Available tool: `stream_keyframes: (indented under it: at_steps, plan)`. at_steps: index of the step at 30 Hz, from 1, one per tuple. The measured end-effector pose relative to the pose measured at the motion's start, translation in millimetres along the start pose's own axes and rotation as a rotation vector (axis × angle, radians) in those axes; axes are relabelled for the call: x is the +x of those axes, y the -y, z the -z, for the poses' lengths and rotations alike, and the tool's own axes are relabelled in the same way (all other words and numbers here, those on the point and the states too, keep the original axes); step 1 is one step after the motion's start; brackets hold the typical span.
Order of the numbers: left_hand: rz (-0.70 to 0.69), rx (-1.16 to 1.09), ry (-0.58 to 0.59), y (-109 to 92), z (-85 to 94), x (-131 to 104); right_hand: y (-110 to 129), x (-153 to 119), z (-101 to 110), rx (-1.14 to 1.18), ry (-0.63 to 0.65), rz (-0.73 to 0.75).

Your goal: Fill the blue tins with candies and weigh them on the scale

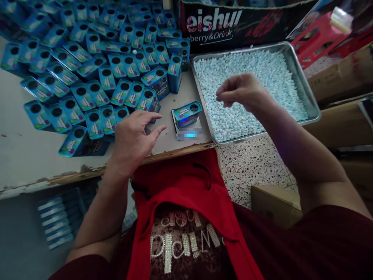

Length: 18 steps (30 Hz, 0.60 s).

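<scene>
Fingers of the left hand are spreading loosely, palm down, hovering over the near edge of the white table, holding nothing; the thumb is pointing right toward a single blue box. That box is sitting apart from the rest, lying on a small scale whose display is glowing blue and blurred, just left of the metal tray. A round hole is showing in the box's upper face. The left fingertips are lying near it but not touching it.

The right hand is hanging above the tray with its fingers drawn narrowly together, pointing left and down; whether anything small is pinched between them cannot be told. Beneath it the tray is filling almost to its rim with small pale blue and white candies. The tray's near corner is jutting past the table edge over the speckled floor.

Left of the scale, many more blue boxes are crowding the table in rough rows, each showing a dark round hole. Behind the tray a dark cardboard carton with white lettering is standing. The person is wearing a red apron. A brown cardboard box is sitting on the floor below the right arm.
</scene>
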<state>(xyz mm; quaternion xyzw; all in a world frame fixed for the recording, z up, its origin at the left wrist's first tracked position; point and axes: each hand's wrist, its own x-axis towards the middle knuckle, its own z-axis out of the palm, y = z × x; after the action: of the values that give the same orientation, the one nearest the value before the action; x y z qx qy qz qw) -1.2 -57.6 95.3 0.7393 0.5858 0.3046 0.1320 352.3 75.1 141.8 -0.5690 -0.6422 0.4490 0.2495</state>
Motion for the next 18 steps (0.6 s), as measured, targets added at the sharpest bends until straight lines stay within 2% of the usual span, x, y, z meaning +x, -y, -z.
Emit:
stream_keyframes:
  at_steps: [3, 6, 8, 11, 15, 18]
  plan:
    - [-0.003, -0.037, -0.008, 1.6, -2.3, 0.6, 28.4, -8.0, -20.5, 0.176, 0.041, 0.107]
    - [-0.007, -0.042, -0.008, 4.3, -4.7, -1.5, 41.0, -8.8, -44.5, 0.233, 0.105, 0.191]
    - [0.014, -0.037, 0.039, 7.7, -8.0, -6.8, 39.8, -6.2, -56.2, 0.227, 0.125, 0.209]
    - [0.068, -0.023, 0.172, 12.0, -19.0, -19.9, 31.0, -2.2, -64.8, 0.233, 0.135, 0.215]
    - [0.118, -0.088, 0.324, 10.8, -45.7, -36.4, 21.0, -2.1, -66.8, 0.248, 0.141, 0.203]
    - [0.131, -0.147, 0.343, 9.8, -67.4, -42.8, 18.5, -4.0, -67.1, 0.261, 0.155, 0.174]
